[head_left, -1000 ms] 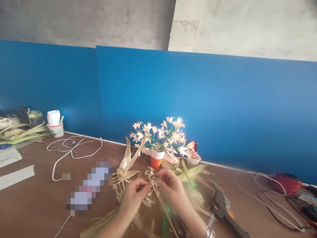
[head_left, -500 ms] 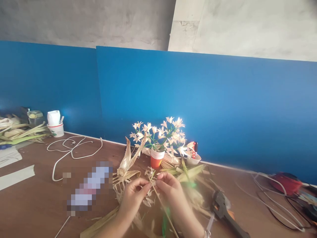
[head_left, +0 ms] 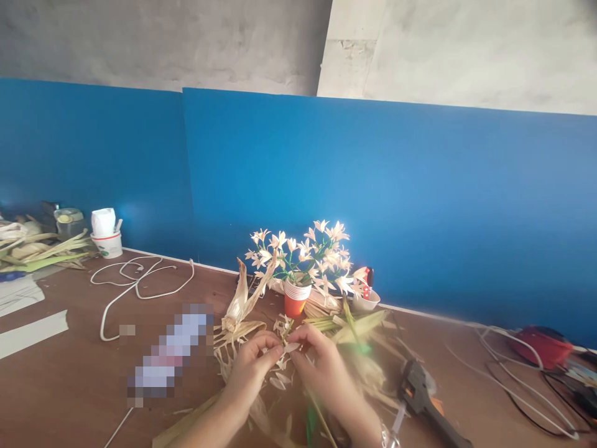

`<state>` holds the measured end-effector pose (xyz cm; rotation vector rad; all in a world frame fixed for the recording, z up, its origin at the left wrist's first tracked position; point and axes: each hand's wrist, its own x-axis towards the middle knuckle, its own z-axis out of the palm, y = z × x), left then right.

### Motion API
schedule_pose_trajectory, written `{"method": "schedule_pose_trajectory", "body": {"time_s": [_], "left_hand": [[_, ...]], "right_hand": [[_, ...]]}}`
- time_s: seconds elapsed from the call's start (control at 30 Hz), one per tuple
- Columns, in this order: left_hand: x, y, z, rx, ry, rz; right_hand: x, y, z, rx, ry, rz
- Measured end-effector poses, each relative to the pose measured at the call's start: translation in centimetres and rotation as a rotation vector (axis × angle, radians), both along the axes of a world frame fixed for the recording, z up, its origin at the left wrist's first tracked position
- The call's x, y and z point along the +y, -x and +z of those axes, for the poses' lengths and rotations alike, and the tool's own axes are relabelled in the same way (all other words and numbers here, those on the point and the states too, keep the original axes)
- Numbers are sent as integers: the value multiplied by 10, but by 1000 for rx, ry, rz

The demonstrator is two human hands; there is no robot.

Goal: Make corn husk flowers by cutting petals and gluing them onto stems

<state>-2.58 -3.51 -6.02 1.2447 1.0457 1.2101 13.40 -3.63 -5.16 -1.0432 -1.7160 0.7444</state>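
My left hand [head_left: 252, 367] is closed in a pinch on the upper end of a thin pale stem [head_left: 323, 415], which runs down toward me beneath my other hand. Beside that pinch, my right hand [head_left: 324, 367] has its thumb and forefinger on a small pale petal [head_left: 292, 348] that looks cut from corn husk. The petal's tip meets the stem near my left fingertips; whether it is attached, I cannot tell. Loose husk petals [head_left: 280, 381] lie on the table below the hands. Just beyond stands a red-and-white paper cup [head_left: 295, 302] with white husk flowers [head_left: 303, 249] on green stems.
Dry corn husks [head_left: 237, 311] surround the cup. A black hot glue gun [head_left: 422, 398] lies to the right of my hand. White cables [head_left: 140, 283] curl at left, near a blurred-out object [head_left: 170, 354]. A red object [head_left: 541, 346] sits far right against the blue panel [head_left: 373, 186].
My right fingers have turned and moved slightly, and the pale petal between the hands now shows more fully. My left hand stays nearly in place on the stem.
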Motion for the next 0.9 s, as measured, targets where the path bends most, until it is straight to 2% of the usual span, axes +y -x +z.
{"method": "schedule_pose_trajectory", "body": {"time_s": [0.17,0.4,0.53,0.7,0.9], "left_hand": [[1,0,-1,33,-15,16],[-3,-1,-1,209,-174,102],[-4,-2,-7,289,-291,146],[-2,-1,-13,398,-414,182],[-5,-1,-14,479,-475,190]], "right_hand": [[-2,1,2,-133,-81,-84],[-4,5,1,-93,13,-181],[-7,8,5,-101,60,-218],[-7,9,6,-129,59,-260],[-9,10,8,-154,26,-270]]}}
